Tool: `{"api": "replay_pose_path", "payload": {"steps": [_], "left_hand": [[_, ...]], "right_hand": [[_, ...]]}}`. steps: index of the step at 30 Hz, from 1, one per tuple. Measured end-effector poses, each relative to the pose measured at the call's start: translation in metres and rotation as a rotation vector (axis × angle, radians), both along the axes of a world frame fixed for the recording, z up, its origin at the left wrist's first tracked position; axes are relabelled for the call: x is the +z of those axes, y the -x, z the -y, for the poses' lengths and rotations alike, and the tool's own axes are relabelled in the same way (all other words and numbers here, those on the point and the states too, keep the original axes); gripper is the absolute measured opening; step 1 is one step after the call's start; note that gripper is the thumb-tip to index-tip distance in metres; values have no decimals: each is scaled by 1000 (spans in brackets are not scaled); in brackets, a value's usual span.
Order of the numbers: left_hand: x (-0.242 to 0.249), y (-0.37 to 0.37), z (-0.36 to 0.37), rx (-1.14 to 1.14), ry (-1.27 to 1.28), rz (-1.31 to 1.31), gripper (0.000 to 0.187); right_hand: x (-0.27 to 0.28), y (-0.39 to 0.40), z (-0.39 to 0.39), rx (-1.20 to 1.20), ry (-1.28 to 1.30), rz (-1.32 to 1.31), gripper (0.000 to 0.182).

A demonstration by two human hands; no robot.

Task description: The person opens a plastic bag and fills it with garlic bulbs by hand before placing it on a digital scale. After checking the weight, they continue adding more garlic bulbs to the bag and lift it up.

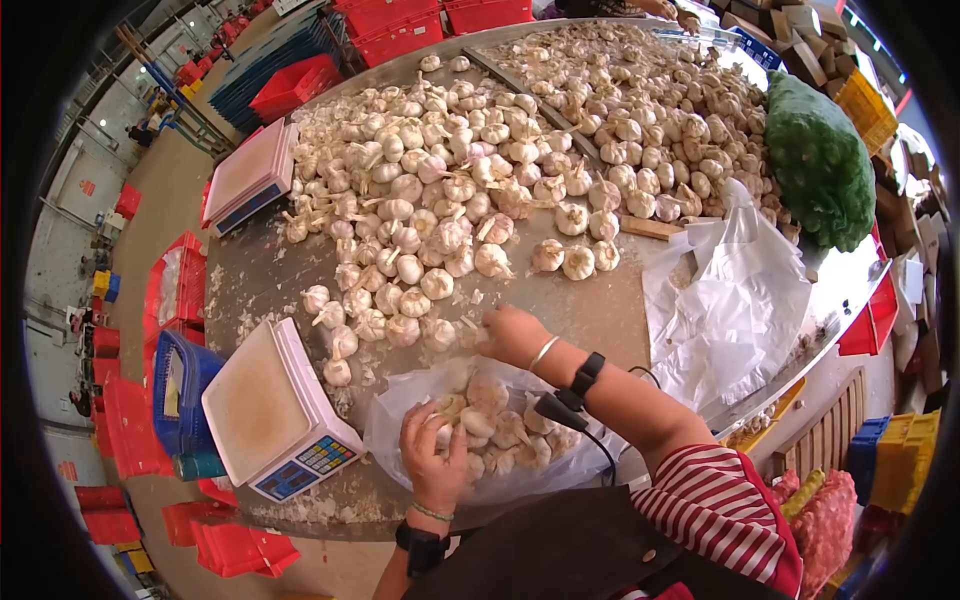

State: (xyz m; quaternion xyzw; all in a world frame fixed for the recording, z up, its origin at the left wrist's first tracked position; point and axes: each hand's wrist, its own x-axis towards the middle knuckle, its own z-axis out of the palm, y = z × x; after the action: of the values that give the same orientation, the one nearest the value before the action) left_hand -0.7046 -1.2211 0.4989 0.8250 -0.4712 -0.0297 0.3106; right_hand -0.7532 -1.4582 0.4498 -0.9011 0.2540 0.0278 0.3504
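Here, the left hand (pixel 436 462) rests, fingers apart, on garlic (pixel 488 394) inside the clear bag (pixel 384 428), the right hand (pixel 514 337) curled beyond, its grip impossible to tell

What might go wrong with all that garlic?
The clear bag looks thin and lies near the person's edge of the table, so it might tear or spill. A black cable shows close by the right hand and its wrist, so it could perhaps snag. A loose bulb lies beside the scale; a nudge might send it rolling.
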Motion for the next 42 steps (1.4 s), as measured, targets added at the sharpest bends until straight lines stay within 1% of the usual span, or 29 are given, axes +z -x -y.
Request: {"api": "replay_pose_path", "payload": {"steps": [2,3,4,5,6,7,8,9,11,12,14,17,18,20,21,23,24,25,27,29,30,31,32,34,35,38,40,41,42], "left_hand": [[2,0,10,160,193,-799,31],[3,0,18,132,330,-1105,39],[6,0,27,135,327,-1106,39],[11,0,36,133,448,-1570,43],[18,1,45,126,570,-2035,47],[29,3,54,317,484,-2054,41],[24,2,52,318,482,-2057,41],[16,1,47,323,424,-2054,35],[2,0,39,329,305,-2042,28],[4,0,39,329,297,-2043,28],[12,0,40,174,226,-1915,28],[11,-5,41,214,217,-1973,32],[9,-6,43,251,236,-1974,33],[2,-14,48,166,233,-2021,30],[-1,-16,49,91,236,-2062,40],[1,-12,60,-46,212,-2044,74],[-1,-12,62,-47,206,-2050,74],[-4,-13,64,-55,249,-2099,72],[-22,-18,61,-138,331,-2238,65],[-32,-18,47,-95,314,-2253,63],[-33,-18,46,-50,302,-2266,62],[-27,-19,49,-91,308,-2324,55],[-22,-19,51,-94,305,-2325,55],[-15,-18,54,-171,215,-2268,51],[-15,-18,58,-203,244,-2335,39],[-16,-16,59,-179,214,-2273,31],[-22,-15,56,-185,205,-2272,29],[-25,-15,55,-190,196,-2266,28],[-27,-16,54,-183,199,-2261,28]], "right_hand": [[26,13,0,-139,-5,228,43],[35,20,-2,-139,-9,226,43],[44,26,-5,14,-157,347,46],[55,31,-6,167,-304,467,48],[70,34,-6,203,-477,296,55],[54,32,2,114,-314,328,54],[39,30,14,24,-149,356,54],[40,26,30,-94,72,272,52],[25,18,60,-251,664,193,42],[17,16,74,-257,661,189,42],[0,13,98,-210,493,-156,35],[-27,11,114,-176,550,-150,33],[-14,11,111,-183,552,-157,33],[15,15,90,-170,265,36,39],[31,19,76,-46,112,120,44],[53,32,48,203,-211,317,55],[58,36,41,332,-377,432,60],[61,39,47,325,-378,430,60],[67,47,73,-23,-207,407,59],[40,55,115,-511,285,366,49],[25,61,133,-599,619,371,48],[6,65,148,-697,690,290,51],[-9,70,160,-700,692,289,51],[-28,75,176,-680,407,226,50],[-30,76,178,-682,406,225,50],[-32,78,182,-660,446,220,47],[-29,81,183,-720,286,249,48],[-24,82,180,-719,284,251,48],[-20,84,176,-761,55,396,47]]}}
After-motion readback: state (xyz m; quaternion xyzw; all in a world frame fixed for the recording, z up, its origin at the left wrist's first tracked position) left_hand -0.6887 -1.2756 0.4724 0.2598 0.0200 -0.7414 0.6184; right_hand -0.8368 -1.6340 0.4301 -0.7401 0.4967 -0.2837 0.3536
